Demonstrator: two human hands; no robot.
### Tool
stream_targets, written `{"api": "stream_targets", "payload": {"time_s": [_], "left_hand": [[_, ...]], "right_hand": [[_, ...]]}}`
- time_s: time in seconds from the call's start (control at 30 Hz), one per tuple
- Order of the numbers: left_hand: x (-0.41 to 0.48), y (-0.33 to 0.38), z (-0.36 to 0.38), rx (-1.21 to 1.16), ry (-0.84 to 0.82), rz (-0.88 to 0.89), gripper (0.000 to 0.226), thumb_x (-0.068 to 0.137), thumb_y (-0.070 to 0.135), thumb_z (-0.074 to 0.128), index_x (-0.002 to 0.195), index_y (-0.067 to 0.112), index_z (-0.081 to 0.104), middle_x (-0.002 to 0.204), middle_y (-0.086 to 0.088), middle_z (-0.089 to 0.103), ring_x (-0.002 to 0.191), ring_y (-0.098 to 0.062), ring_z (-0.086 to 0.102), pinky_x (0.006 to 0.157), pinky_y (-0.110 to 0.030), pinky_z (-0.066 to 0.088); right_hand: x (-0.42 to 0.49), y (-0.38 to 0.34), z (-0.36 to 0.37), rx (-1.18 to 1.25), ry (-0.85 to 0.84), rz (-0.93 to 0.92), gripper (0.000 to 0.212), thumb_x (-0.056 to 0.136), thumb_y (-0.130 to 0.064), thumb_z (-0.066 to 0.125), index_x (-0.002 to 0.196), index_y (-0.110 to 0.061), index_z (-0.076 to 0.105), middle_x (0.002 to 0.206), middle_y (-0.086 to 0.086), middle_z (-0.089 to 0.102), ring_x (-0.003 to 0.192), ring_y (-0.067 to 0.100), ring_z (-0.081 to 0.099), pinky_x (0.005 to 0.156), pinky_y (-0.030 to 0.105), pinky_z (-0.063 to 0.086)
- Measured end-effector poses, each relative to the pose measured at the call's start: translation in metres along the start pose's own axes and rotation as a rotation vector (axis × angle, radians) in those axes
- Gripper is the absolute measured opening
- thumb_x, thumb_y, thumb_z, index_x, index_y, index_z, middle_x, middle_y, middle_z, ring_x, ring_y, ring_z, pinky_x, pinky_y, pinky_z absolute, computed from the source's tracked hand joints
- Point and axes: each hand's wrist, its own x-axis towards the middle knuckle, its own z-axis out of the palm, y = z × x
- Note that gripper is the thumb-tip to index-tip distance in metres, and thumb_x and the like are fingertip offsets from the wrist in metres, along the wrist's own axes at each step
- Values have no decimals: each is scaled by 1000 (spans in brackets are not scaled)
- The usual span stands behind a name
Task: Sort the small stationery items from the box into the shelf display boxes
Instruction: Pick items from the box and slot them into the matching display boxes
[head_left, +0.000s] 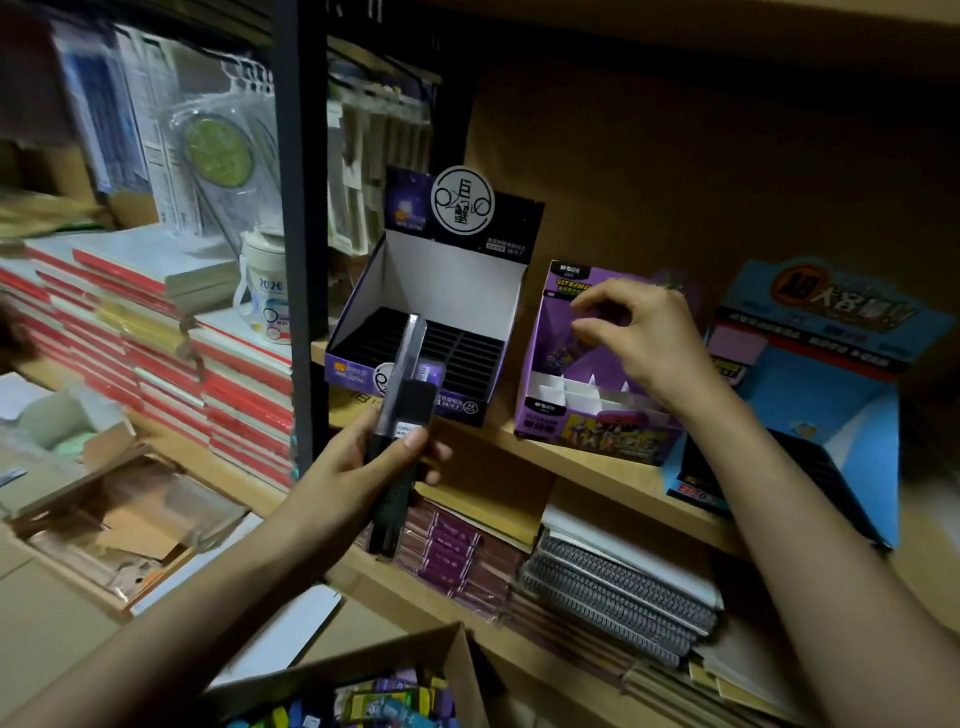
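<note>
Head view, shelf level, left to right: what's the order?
Red-spined notebook stack → white cup → black shelf post → dark display box → purple display box → blue display box.

Cardboard box (337, 670) cut off by bottom edge.

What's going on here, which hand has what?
A person is stocking display boxes on a shelf. The left hand grips a bundle of slim dark packs in front of the dark slotted display box. The right hand hovers at the purple display box, fingers loosely curled, apparently holding nothing. The cardboard box of colourful small items sits open below.
</note>
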Motion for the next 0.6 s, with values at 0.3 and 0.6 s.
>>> {"api": "stream_targets", "payload": {"time_s": [0.3, 0.6], "left_hand": [[-5, -1, -4, -137, 4, -60, 43, 84, 25, 55, 126, 17, 53, 108, -2, 71, 93, -15, 69, 67, -25, 53], [-13, 3, -5, -202, -44, -84, 42, 85, 16, 55, 127, 9, 52, 120, -6, 67, 101, -19, 68, 70, -23, 56]], "right_hand": [[-5, 2, 41, 132, 73, 93, 16, 80, -16, 73, 84, -12, 58, 75, -7, 59, 69, -3, 56, 61, 7, 41], [-33, -58, 37, 130, 100, -76, 21, 93, -27, 56, 86, -9, 65, 82, 9, 64, 74, 16, 56, 67, 23, 41]]}}
